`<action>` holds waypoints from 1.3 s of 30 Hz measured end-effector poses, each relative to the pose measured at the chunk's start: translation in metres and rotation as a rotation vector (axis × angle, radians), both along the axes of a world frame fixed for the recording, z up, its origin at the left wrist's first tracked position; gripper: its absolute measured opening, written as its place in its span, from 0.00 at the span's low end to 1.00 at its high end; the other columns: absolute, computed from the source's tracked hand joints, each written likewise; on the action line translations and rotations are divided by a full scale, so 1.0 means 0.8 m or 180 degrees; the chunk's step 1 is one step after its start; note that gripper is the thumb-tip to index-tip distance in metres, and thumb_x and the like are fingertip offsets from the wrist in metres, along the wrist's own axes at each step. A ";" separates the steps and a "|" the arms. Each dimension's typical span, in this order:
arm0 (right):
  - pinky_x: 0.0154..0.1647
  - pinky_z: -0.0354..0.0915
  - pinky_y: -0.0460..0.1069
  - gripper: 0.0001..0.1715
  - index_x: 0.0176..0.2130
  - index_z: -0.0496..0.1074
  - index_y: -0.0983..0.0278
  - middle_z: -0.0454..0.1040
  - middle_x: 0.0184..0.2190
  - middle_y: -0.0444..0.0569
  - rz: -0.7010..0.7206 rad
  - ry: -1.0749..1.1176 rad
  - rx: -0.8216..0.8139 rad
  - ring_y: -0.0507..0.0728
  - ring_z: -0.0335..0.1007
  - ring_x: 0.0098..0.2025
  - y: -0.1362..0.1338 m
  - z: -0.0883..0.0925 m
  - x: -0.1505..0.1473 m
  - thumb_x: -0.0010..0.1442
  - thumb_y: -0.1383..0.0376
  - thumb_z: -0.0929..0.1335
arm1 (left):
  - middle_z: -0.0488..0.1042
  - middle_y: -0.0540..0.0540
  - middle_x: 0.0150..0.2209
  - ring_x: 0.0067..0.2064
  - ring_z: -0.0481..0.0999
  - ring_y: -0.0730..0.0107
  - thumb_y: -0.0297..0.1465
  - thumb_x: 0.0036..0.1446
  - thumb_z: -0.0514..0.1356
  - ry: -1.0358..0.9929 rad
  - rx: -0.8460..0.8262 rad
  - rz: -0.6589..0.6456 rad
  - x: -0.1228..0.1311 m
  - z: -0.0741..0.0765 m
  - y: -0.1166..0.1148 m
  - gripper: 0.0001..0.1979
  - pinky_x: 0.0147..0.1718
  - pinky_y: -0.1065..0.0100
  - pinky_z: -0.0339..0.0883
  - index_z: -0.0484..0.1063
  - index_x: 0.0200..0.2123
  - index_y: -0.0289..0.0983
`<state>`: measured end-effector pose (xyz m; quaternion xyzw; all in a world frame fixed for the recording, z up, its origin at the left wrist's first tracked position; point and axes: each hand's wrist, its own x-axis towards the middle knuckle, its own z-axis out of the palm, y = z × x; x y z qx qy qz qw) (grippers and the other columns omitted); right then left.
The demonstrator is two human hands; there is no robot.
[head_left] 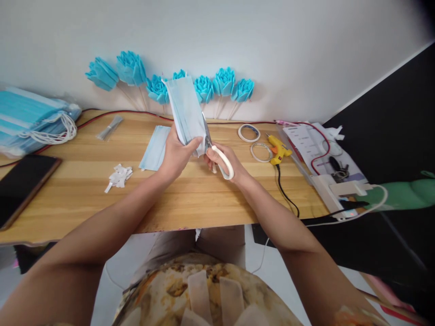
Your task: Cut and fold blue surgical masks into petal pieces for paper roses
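My left hand (178,153) grips a pale blue face mask (186,108) by its lower end and holds it up over the table. A pair of scissors (222,160) with white handles is in my right hand (226,158), fingers closed around the loops. The blades lie along the mask's right edge; I cannot tell how far apart they are. Below and left of the mask, another light blue mask (154,147) rests on the wood, partly covered by my left hand. A small heap of white scraps (119,175) lies further left.
Blue flowers (131,68) on sticks lean against the wall. Stacked masks (30,117) and a phone (25,185) lie at left. Tape rolls (249,132), a yellow glue gun (279,148), papers (307,140) and a power strip (326,192) are at right. A red-black cable (129,112) runs along the back.
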<state>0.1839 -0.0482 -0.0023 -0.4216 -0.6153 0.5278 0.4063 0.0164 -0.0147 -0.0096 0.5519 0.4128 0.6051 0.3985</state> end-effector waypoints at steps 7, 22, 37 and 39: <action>0.20 0.60 0.45 0.35 0.30 0.68 0.63 0.68 0.22 0.42 -0.0054 0.0072 -0.0018 0.49 0.64 0.22 -0.002 -0.002 0.000 0.56 0.35 0.72 | 0.77 0.43 0.47 0.51 0.78 0.54 0.36 0.48 0.70 -0.0024 0.0015 0.0046 0.001 0.002 -0.002 0.25 0.53 0.53 0.74 0.67 0.48 0.39; 0.15 0.57 0.43 0.34 0.27 0.68 0.64 0.69 0.21 0.41 -0.0236 0.0263 -0.0158 0.46 0.62 0.18 -0.005 0.000 -0.006 0.51 0.37 0.76 | 0.76 0.46 0.43 0.45 0.77 0.58 0.36 0.45 0.70 -0.0167 -0.0111 0.0128 0.003 -0.001 0.000 0.27 0.46 0.57 0.73 0.64 0.46 0.40; 0.13 0.55 0.42 0.32 0.27 0.68 0.63 0.69 0.19 0.39 -0.0375 0.0303 -0.0264 0.45 0.59 0.16 -0.007 0.001 -0.011 0.49 0.41 0.79 | 0.75 0.46 0.42 0.43 0.76 0.60 0.36 0.46 0.70 -0.0192 -0.0188 0.0032 0.003 0.004 -0.004 0.25 0.45 0.57 0.72 0.66 0.45 0.39; 0.13 0.54 0.42 0.31 0.26 0.68 0.63 0.69 0.20 0.40 -0.0368 0.0282 -0.0237 0.45 0.60 0.15 -0.006 0.000 -0.011 0.49 0.42 0.79 | 0.75 0.46 0.42 0.43 0.76 0.60 0.36 0.46 0.71 -0.0200 -0.0195 0.0045 0.004 0.005 -0.005 0.25 0.45 0.58 0.72 0.66 0.45 0.39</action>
